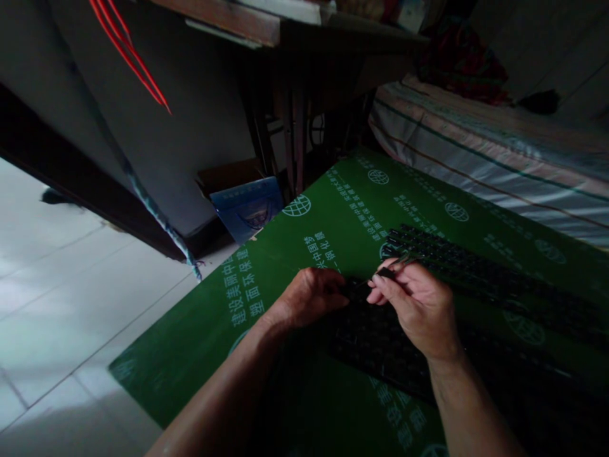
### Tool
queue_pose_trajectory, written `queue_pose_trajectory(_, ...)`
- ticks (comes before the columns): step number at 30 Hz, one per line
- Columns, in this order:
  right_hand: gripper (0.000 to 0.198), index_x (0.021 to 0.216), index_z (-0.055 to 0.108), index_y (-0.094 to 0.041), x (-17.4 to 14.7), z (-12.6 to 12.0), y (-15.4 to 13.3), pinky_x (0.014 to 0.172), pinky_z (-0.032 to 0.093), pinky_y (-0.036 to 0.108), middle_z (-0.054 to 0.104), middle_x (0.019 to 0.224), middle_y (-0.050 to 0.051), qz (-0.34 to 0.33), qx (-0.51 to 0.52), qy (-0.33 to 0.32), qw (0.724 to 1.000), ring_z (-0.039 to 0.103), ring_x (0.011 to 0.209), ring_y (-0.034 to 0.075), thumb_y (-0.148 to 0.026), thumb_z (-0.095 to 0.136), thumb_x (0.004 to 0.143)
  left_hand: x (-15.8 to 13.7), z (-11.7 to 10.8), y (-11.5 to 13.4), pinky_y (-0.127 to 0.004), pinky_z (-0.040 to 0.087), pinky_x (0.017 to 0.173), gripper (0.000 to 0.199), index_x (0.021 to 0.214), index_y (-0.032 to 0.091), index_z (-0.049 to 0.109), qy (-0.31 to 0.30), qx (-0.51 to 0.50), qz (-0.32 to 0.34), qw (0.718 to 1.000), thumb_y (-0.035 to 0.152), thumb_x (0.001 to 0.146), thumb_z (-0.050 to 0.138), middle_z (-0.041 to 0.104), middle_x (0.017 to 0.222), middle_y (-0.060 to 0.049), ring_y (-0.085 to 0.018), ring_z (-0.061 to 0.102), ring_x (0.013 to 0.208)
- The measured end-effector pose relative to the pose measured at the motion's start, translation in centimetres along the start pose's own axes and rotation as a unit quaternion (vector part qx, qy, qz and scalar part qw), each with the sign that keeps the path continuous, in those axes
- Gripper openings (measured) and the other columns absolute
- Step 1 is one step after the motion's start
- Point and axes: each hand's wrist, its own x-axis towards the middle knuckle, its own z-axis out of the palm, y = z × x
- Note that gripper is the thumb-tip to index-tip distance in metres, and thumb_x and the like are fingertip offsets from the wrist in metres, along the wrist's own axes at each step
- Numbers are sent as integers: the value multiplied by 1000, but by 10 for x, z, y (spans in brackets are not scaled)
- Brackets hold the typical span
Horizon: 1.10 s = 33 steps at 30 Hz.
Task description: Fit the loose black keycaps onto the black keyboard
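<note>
A dark keyboard (380,339) with rows of small keys lies on the green board in front of me, its right part lost in shadow. My left hand (316,293) has its fingers curled at the far left corner of this keyboard, gripping or pressing on it. Pinched between the thumb and fingers of my right hand (419,301) is a small black piece (386,273), held just above the same corner. A thin line runs from the piece towards my left fingertips. Fine detail there is too dark to make out.
Behind my right hand lies a second dark keyboard-like strip (476,270). The green printed board (190,365) sits beside a striped bed cover (476,146). A wooden table (228,19) stands ahead, with a blue box (247,206) below. Red cords (133,54) and a wrapped cable (157,212) hang left.
</note>
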Motion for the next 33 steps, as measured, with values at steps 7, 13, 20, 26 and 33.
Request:
queue_pose_trajectory(7, 16, 95, 57, -18, -4, 5, -2, 52, 56, 25, 66, 79, 1, -4, -12, 48, 999, 64, 56, 11, -26, 60, 82, -3, 4, 5, -24, 44, 59, 21, 86, 14, 68, 31, 10, 19, 999, 25, 69, 61, 68, 72, -1, -12, 58, 63)
queue_pose_trajectory(13, 25, 103, 59, -17, -8, 10, -8, 53, 57, 24, 68, 87, 3, 24, 21, 37, 999, 65, 56, 11, -24, 62, 80, -4, 3, 11, -24, 44, 62, 15, 79, 15, 68, 46, 14, 65, 997, 25, 73, 59, 67, 74, -1, -12, 59, 67)
queue_pose_trajectory(20, 24, 100, 63, -17, -5, 2, -13, 53, 56, 24, 65, 63, -3, 28, 30, -33, 999, 63, 54, 11, -29, 64, 80, -6, 4, 14, -21, 41, 57, 14, 75, 14, 66, 14, 10, 78, 997, 22, 75, 54, 62, 68, 0, -9, 54, 62)
queue_pose_trajectory(26, 28, 105, 63, -17, -4, -7, -13, 53, 55, 25, 64, 63, -2, -11, -59, -16, 998, 62, 56, 12, -33, 60, 83, -9, 3, 20, -19, 37, 52, 13, 72, 14, 63, -18, 10, 70, 997, 22, 73, 52, 57, 63, 2, -8, 48, 55)
queue_pose_trajectory(33, 34, 118, 58, -22, 0, -18, -9, 77, 55, 34, 64, 100, 8, -198, -314, 73, 926, 63, 86, 18, -13, 46, 87, -12, 0, 24, -20, 33, 48, 11, 65, 13, 61, -24, 6, 59, 998, 18, 69, 51, 53, 58, 3, -7, 44, 52)
